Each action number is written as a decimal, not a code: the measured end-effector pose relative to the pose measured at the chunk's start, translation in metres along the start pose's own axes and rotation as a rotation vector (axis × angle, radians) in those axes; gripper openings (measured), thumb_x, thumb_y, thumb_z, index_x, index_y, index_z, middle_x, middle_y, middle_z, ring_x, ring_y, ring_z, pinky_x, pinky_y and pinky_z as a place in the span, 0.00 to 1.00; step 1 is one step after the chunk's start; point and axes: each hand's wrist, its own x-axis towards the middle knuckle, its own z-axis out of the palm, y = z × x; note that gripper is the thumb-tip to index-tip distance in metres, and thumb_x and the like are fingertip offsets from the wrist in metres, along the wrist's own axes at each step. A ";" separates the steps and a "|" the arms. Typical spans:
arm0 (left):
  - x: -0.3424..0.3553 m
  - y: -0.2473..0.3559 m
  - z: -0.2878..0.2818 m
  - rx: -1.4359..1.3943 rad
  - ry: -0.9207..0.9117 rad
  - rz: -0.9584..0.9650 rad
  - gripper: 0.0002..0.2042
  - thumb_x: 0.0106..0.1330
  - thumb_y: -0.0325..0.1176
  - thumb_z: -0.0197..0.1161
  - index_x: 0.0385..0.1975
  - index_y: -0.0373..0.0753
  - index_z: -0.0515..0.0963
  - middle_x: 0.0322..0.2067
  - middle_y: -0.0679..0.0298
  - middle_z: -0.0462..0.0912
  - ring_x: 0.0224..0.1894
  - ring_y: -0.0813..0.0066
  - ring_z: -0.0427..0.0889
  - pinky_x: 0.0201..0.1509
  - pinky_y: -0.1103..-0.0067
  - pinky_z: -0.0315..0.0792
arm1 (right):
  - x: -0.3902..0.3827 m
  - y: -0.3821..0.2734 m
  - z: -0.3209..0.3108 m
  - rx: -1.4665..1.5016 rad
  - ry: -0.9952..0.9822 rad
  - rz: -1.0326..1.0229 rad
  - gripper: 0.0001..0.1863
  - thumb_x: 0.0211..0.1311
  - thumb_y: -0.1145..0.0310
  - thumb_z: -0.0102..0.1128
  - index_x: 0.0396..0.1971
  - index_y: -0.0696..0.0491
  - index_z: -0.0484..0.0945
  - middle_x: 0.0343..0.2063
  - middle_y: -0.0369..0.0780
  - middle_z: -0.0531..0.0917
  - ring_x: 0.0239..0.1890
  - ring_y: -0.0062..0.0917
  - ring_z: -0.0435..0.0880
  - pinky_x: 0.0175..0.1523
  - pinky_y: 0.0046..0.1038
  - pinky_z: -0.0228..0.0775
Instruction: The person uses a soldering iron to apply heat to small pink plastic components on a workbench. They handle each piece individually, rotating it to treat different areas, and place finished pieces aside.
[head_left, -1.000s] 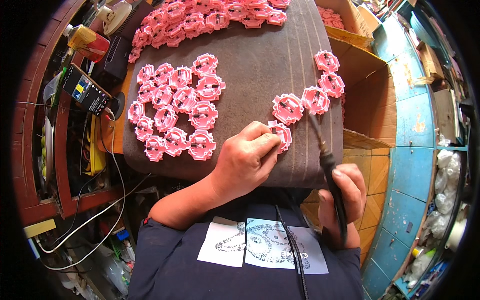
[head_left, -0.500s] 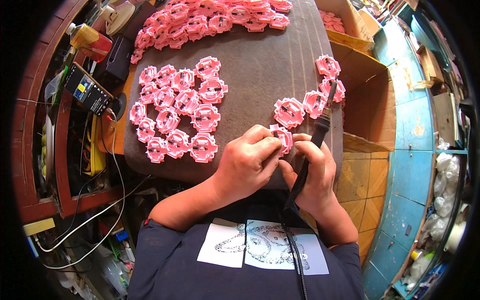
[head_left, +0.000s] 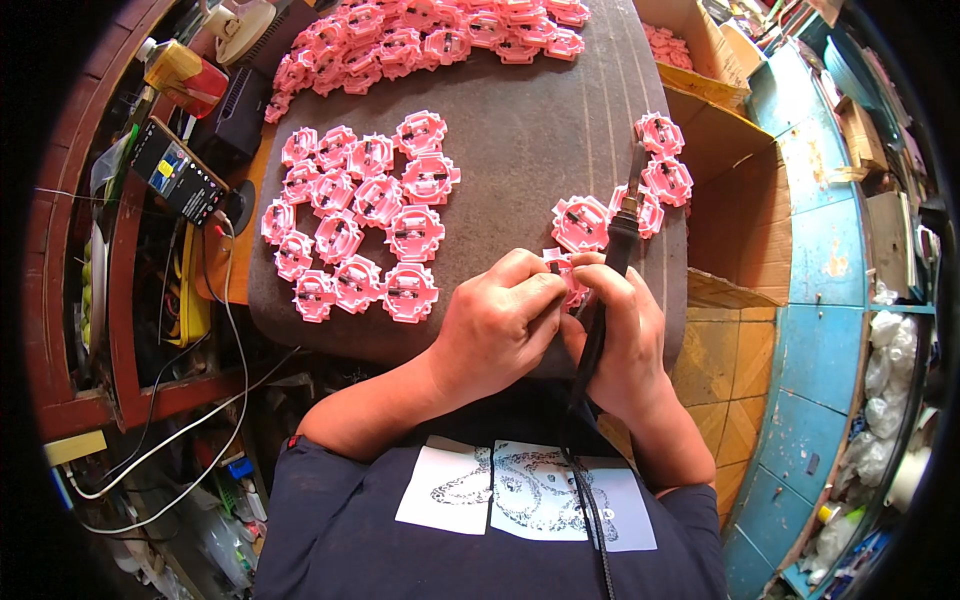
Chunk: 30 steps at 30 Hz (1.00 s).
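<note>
My left hand (head_left: 500,320) is closed, its fingertips on a pink plastic housing (head_left: 558,262) at the mat's lower right, partly hidden by both hands. My right hand (head_left: 625,340) is closed around a black-handled soldering iron (head_left: 621,228), with fingertips beside that same housing. The iron stands pointing away from me, its metal tip over the right column of housings (head_left: 667,183). Another housing (head_left: 580,225) lies just above my hands. A loose group of several housings (head_left: 379,201), with small dark parts inside, lies on the left of the dark mat (head_left: 510,120).
A pile of pink housings (head_left: 400,45) covers the far edge. Cardboard boxes (head_left: 730,220) stand at the right beside a blue cabinet (head_left: 815,360). At the left are a propped phone (head_left: 175,170), a bottle (head_left: 187,85), a black box (head_left: 230,120) and white cables (head_left: 240,360).
My right hand has moved up and left, beside my left hand, carrying the iron so its tip points farther up the mat. My left hand has stayed nearly in place.
</note>
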 end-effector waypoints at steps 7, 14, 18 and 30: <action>-0.001 -0.001 0.002 -0.001 0.009 0.002 0.08 0.63 0.20 0.70 0.41 0.35 0.85 0.37 0.55 0.83 0.35 0.56 0.87 0.38 0.68 0.81 | 0.002 0.000 -0.002 0.010 -0.012 0.000 0.31 0.53 0.82 0.71 0.59 0.53 0.74 0.48 0.49 0.84 0.40 0.49 0.83 0.42 0.43 0.77; -0.006 -0.002 0.000 -0.004 0.052 0.032 0.11 0.62 0.20 0.72 0.44 0.35 0.84 0.40 0.53 0.82 0.38 0.53 0.86 0.40 0.67 0.81 | 0.003 -0.002 0.001 0.023 -0.003 0.007 0.30 0.53 0.83 0.70 0.59 0.54 0.74 0.50 0.50 0.85 0.43 0.48 0.85 0.45 0.42 0.79; -0.029 0.010 -0.021 0.091 0.105 0.107 0.15 0.60 0.18 0.73 0.46 0.34 0.83 0.42 0.54 0.81 0.38 0.57 0.85 0.40 0.69 0.81 | -0.001 0.003 0.002 0.035 0.000 0.034 0.29 0.54 0.83 0.70 0.58 0.55 0.74 0.51 0.51 0.85 0.44 0.49 0.85 0.47 0.43 0.79; -0.068 -0.001 -0.054 0.441 0.182 -0.045 0.12 0.60 0.19 0.75 0.43 0.34 0.83 0.43 0.55 0.81 0.39 0.55 0.86 0.41 0.67 0.82 | 0.005 0.000 0.004 -0.109 0.111 -0.001 0.29 0.55 0.87 0.65 0.58 0.54 0.74 0.50 0.55 0.84 0.42 0.51 0.85 0.46 0.46 0.79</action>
